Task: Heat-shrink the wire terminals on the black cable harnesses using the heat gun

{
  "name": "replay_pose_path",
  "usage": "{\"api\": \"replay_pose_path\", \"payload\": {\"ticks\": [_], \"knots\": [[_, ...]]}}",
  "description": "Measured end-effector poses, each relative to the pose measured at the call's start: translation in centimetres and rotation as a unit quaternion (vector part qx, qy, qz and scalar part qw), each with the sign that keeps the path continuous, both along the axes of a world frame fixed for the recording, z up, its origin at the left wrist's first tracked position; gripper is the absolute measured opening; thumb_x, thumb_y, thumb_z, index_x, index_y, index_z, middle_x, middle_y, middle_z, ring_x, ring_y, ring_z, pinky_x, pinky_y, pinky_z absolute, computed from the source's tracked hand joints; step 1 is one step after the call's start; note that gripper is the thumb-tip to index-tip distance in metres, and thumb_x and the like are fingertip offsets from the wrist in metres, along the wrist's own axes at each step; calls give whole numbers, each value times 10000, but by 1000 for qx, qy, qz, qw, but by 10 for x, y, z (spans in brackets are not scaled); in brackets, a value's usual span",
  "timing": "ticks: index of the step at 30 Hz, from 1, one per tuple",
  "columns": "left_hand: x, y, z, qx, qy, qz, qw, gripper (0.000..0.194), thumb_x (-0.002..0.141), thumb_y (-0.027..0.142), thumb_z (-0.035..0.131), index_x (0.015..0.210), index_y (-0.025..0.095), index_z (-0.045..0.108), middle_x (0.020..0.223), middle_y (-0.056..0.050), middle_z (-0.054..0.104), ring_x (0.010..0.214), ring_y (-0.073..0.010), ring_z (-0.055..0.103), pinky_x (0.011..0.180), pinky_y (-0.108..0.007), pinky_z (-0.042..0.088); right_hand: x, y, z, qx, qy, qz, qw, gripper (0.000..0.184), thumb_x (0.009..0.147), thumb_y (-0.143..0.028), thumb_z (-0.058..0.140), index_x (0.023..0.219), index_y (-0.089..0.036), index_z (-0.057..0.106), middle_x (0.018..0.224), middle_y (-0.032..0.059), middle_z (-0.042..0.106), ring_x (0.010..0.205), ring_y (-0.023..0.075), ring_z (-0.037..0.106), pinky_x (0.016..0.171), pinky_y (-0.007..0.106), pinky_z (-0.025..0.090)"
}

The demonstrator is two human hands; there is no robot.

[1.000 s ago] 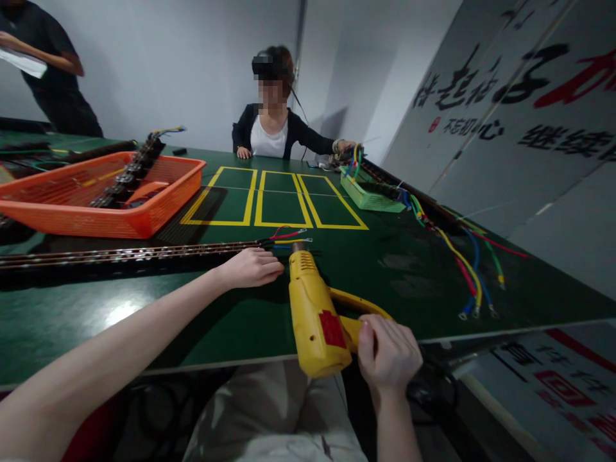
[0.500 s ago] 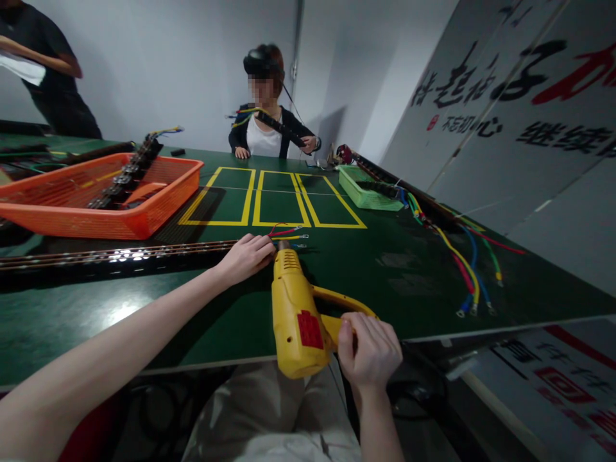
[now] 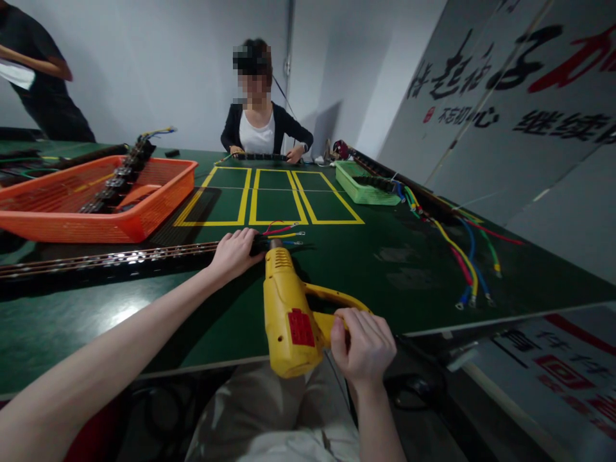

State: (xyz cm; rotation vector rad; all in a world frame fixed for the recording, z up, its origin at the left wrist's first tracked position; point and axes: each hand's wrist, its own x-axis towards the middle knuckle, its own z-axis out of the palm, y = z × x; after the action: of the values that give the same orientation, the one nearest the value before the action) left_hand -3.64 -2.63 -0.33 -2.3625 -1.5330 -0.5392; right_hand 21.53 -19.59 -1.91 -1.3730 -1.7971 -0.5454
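My right hand (image 3: 366, 343) is closed round the handle of a yellow heat gun (image 3: 291, 314) with a red label. The gun's metal nozzle points away from me, at the black end of a long dark cable strip (image 3: 144, 256) with copper-coloured lines. My left hand (image 3: 235, 253) grips this strip just behind its end, its fingertips partly hidden. Beyond that hand, red, yellow and blue wires (image 3: 289, 235) with metal lugs stick out to the right, over the table. The nozzle tip is very close to the wire bases; whether it touches cannot be seen.
An orange basket (image 3: 139, 221) holding a dark chain-like part stands left. A green basket (image 3: 370, 194) sits back right, beside strips with lugged coloured wires (image 3: 474, 276). Yellow tape rectangles (image 3: 276, 222) mark the green table (image 3: 356, 269). A co-worker (image 3: 260, 131) is opposite; another person stands far left.
My left hand has slid slightly left along the strip, baring more of its black end. The heat gun shifts slightly left. The co-worker opposite has lowered a dark strip to the table.
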Motion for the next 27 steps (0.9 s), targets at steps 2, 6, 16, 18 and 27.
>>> {"api": "replay_pose_path", "payload": {"ticks": [2, 6, 16, 18, 27], "knots": [[0, 0, 1, -3, -13, 2, 1000, 402, 833, 460, 513, 1101, 161, 509, 1066, -121, 632, 1002, -298, 588, 787, -394, 429, 1, 0, 1, -1, 2, 1, 1000, 242, 905, -264, 399, 748, -193, 569, 654, 3, 624, 642, 128, 540, 672, 288, 332], [1, -2, 1, -4, -30, 3, 1000, 371, 813, 441, 537, 1068, 172, 513, 1047, -106, 638, 996, -291, 592, 779, -392, 431, 9, 0, 2, -2, 1, 0, 1000, 256, 911, -263, 391, 743, -191, 570, 666, 4, 638, 645, 125, 556, 667, 282, 338], [3, -2, 1, 9, -30, -1, 1000, 333, 817, 457, 522, 1014, 188, 518, 997, -85, 640, 959, -266, 598, 746, -363, 422, 53, 5, 6, 5, -38, -25, 999, 262, 915, -224, 396, 742, -184, 589, 686, 6, 660, 638, 126, 578, 650, 270, 351], [4, -3, 1, 5, -27, 7, 1000, 341, 821, 459, 511, 1024, 185, 522, 1008, -85, 639, 970, -264, 595, 760, -363, 421, 59, 5, 6, 4, -47, -28, 999, 253, 913, -222, 403, 743, -186, 588, 688, 4, 662, 638, 127, 579, 645, 267, 351], [6, -5, 3, -4, -24, 29, 999, 343, 844, 453, 490, 1039, 175, 538, 1034, -81, 640, 983, -252, 597, 774, -353, 419, 59, 4, 6, 0, -48, -29, 998, 243, 913, -211, 408, 737, -186, 575, 683, 4, 655, 630, 127, 574, 636, 266, 348]]}}
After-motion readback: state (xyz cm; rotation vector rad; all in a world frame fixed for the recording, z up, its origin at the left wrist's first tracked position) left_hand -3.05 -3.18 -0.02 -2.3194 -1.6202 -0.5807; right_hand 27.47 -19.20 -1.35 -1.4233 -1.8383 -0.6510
